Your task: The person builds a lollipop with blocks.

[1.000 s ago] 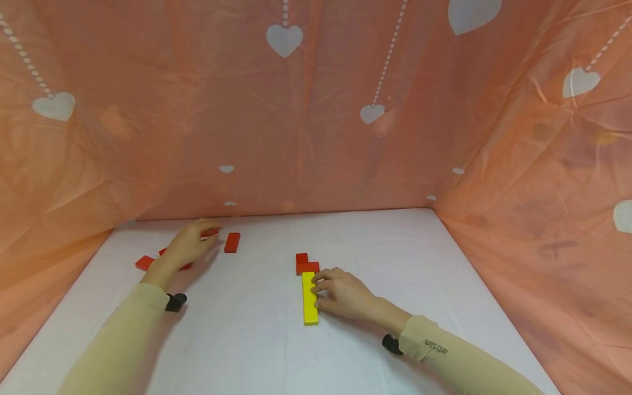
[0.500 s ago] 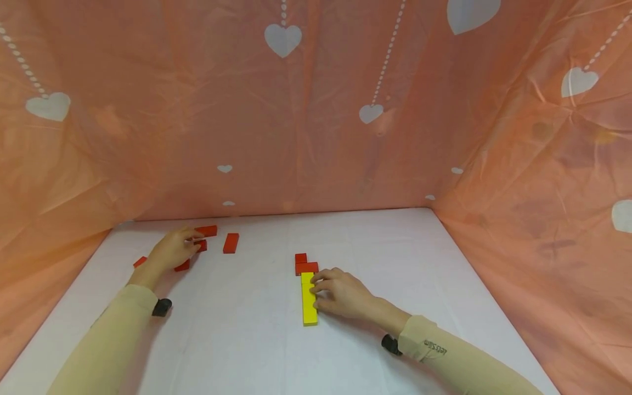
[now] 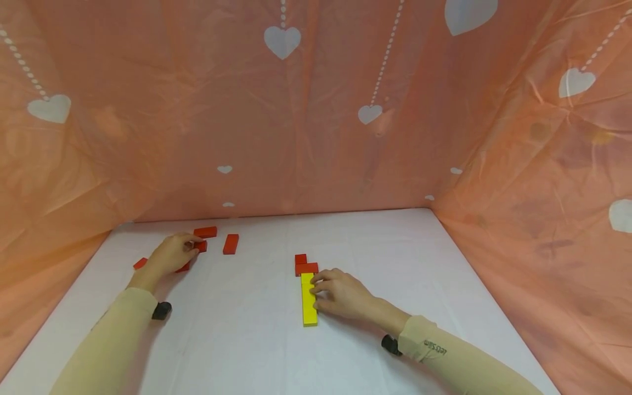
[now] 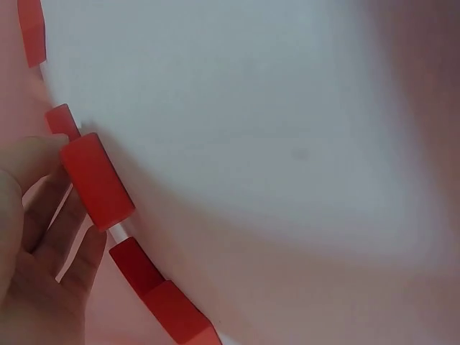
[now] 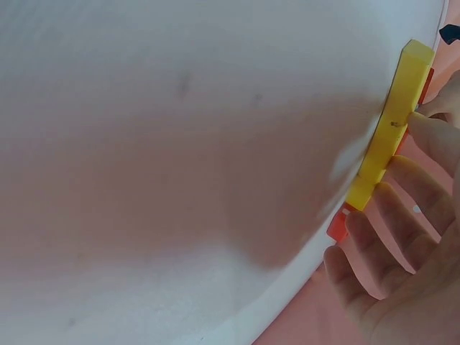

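At the back left of the white surface, my left hand (image 3: 170,254) pinches a red block (image 3: 200,246) between thumb and fingers. That same red block (image 4: 97,182) lies close to the fingers in the left wrist view. Near the middle, yellow blocks (image 3: 309,306) stand end to end in a row, with two red blocks (image 3: 306,269) adjoining their far end. My right hand (image 3: 343,294) rests its relaxed fingertips against the right side of the yellow row. In the right wrist view, a strip of red (image 5: 425,88) shows along the far side of the yellow blocks (image 5: 394,122).
Loose red blocks lie around the left hand: one behind (image 3: 205,232), one to its right (image 3: 230,244), and others partly hidden by the hand and wrist (image 3: 140,263). An orange cloth (image 3: 326,153) with white hearts encloses the white surface (image 3: 237,329) at the back and sides.
My left hand has drawn back slightly to the left and toward me from the rear red block, and now grips the red block in front of it. The right hand stays still.
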The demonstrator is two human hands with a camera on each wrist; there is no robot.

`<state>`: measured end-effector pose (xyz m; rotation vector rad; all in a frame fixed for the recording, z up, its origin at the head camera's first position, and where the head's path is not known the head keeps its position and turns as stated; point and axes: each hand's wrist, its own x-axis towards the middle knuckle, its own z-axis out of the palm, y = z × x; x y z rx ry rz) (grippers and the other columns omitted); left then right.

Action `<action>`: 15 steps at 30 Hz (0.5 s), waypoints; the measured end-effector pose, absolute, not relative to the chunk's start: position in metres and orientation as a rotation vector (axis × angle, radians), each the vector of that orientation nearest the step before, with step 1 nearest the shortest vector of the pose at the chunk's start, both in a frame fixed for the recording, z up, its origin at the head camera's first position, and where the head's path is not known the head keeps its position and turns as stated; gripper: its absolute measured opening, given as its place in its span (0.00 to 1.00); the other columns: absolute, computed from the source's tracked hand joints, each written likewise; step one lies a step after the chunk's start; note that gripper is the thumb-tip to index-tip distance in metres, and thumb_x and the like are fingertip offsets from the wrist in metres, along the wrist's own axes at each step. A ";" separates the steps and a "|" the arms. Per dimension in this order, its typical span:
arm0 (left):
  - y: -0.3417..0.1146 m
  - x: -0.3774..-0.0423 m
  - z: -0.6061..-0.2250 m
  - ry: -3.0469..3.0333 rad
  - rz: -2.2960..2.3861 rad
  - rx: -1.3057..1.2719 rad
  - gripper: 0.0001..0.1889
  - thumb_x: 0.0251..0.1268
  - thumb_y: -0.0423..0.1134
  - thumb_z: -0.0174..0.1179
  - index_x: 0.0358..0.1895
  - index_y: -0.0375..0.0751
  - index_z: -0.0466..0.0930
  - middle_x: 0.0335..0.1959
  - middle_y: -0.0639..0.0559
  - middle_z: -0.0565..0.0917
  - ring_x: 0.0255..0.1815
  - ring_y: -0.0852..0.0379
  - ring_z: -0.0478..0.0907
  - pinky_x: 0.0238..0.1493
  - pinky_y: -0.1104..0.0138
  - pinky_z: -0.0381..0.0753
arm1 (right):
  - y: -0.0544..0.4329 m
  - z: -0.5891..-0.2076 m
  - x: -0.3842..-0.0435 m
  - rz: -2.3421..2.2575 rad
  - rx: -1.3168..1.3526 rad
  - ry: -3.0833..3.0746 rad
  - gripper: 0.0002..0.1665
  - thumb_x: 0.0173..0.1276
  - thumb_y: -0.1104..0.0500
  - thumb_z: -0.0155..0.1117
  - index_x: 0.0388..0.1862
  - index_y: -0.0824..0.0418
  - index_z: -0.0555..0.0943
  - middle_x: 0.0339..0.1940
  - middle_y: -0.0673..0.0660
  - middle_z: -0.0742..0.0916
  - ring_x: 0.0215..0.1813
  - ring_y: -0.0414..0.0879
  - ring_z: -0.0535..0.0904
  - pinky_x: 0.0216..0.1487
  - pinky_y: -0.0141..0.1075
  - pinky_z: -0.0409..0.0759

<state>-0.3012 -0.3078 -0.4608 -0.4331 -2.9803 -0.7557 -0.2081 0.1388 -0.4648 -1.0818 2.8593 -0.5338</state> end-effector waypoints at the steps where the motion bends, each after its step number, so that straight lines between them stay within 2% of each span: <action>1: -0.308 -0.301 -0.461 -2.976 -0.755 -0.431 0.17 0.69 0.28 0.62 0.58 0.26 0.82 0.53 0.27 0.82 0.51 0.31 0.78 0.56 0.37 0.80 | 0.139 -0.465 -0.208 -0.537 -1.081 2.858 0.18 0.71 0.52 0.72 0.56 0.57 0.90 0.62 0.52 0.85 0.63 0.50 0.80 0.65 0.46 0.80; 15: -0.299 -0.297 -0.455 -2.908 -0.872 -0.384 0.20 0.74 0.32 0.61 0.65 0.27 0.77 0.64 0.25 0.76 0.63 0.24 0.72 0.61 0.35 0.77 | 0.139 -0.465 -0.209 -0.512 -1.061 2.865 0.18 0.70 0.51 0.73 0.56 0.56 0.90 0.63 0.52 0.84 0.64 0.50 0.79 0.66 0.46 0.80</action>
